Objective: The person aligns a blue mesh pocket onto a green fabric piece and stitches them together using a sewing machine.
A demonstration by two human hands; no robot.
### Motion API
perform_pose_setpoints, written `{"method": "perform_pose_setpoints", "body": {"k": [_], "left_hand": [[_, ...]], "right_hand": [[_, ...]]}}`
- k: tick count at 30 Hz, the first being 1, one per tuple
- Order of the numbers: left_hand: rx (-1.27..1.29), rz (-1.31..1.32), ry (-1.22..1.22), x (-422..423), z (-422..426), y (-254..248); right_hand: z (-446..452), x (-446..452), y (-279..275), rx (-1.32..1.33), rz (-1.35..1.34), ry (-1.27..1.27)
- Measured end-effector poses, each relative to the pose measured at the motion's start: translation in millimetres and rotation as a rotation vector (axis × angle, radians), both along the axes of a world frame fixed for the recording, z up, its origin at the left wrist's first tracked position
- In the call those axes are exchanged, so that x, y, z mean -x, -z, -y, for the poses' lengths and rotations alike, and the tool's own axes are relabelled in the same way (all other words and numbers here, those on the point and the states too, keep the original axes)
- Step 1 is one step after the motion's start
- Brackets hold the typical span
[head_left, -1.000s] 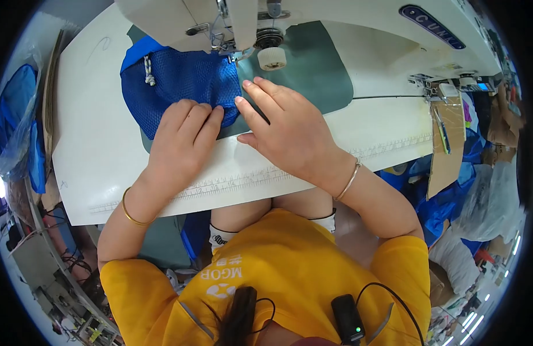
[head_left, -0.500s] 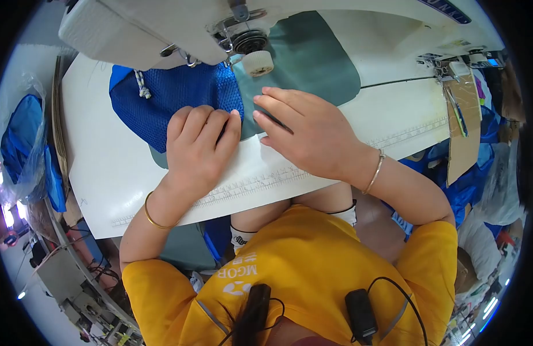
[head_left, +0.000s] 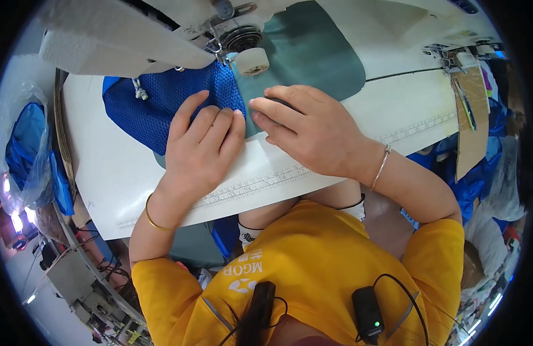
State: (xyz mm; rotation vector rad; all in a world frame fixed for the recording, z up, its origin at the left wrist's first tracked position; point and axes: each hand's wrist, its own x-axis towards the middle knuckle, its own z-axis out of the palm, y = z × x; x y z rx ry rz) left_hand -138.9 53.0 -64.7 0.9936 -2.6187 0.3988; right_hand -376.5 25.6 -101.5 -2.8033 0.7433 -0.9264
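The blue mesh (head_left: 183, 98) lies on the white table (head_left: 108, 196), partly on top of the green cloth (head_left: 321, 52), and its far edge is under the sewing machine (head_left: 128, 37). The left hand (head_left: 202, 147) rests on the near part of the mesh with its fingers bent; I cannot tell if they pinch it. The right hand (head_left: 318, 130) is by the green cloth's near edge, fingers a little bent, with gaps between them. A string (head_left: 140, 90) sits on the mesh.

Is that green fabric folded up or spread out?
Spread out, where visible: the green fabric lies flat across the white table, though the blue mesh hides part.
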Motion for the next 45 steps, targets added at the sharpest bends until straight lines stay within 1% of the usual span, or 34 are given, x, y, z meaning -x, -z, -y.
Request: {"method": "perform_pose_setpoints", "body": {"k": [2,4,7,9,13,19,21,24,25,26,28,31,34,36,38,40,41,42,45], "left_hand": [[0.005,0.009,-0.002,1.7,-1.6,0.9],[0.007,-0.042,-0.005,2.9,-2.6,3.7],[0.021,-0.016,0.017,3.5,-4.7,6.8],[0.029,-0.010,0.010,5.4,-6.8,6.9],[0.055,-0.022,0.017,6.4,-3.9,7.6],[0.050,-0.083,0.029,6.8,-2.8,9.7],[0.056,-0.092,0.016,7.5,-1.8,11.3],[0.063,-0.107,0.021,3.1,2.1,12.3],[0.030,-0.098,0.016,1.9,3.0,12.1],[-0.006,-0.088,0.015,1.0,3.9,11.8],[0.007,-0.100,0.019,-0.9,12.4,11.2],[0.039,-0.121,0.022,0.3,18.9,12.1],[0.062,-0.143,0.040,-0.2,24.9,15.1],[0.039,-0.143,-0.006,0.8,29.0,13.1],[0.027,-0.147,0.039,-0.6,32.3,12.3],[0.032,-0.118,-0.029,-0.8,32.6,13.2],[-0.030,-0.096,-0.062,-5.0,29.7,15.4],[-0.046,-0.081,-0.020,-5.0,29.5,14.9],[-0.014,-0.068,-0.053,-2.1,30.1,13.6]], "right_hand": [[0.6,-0.2,1.3,0.006,0.009,-0.005],[2.2,-0.4,0.9,0.016,0.017,-0.014],[6.9,-0.6,-3.8,0.056,-0.016,-0.041],[10.5,1.2,-7.6,-0.014,-0.070,-0.093],[13.2,0.7,-7.2,0.024,-0.038,-0.098],[15.8,2.4,-12.3,-0.004,-0.080,-0.125],[17.2,1.7,-13.5,-0.051,-0.078,-0.110],[22.9,2.0,-8.8,-0.003,-0.068,-0.119],[24.7,0.4,-9.6,-0.003,-0.070,-0.130],[26.0,-0.6,-11.2,0.018,-0.072,-0.113],[29.9,-2.7,-12.3,0.042,-0.077,-0.094],[36.4,-5.2,-13.8,-0.017,-0.053,-0.071],[42.7,-6.8,-13.9,0.012,-0.052,-0.069],[47.5,-7.9,-12.6,0.038,-0.042,-0.081],[51.6,-9.4,-7.3,0.078,-0.043,-0.050],[52.6,-11.3,1.8,0.112,-0.053,-0.066],[52.3,-12.4,5.5,0.160,-0.029,-0.036],[50.1,-12.7,7.5,0.145,-0.019,0.008],[47.4,-10.5,6.8,0.093,-0.105,-0.020]]}}
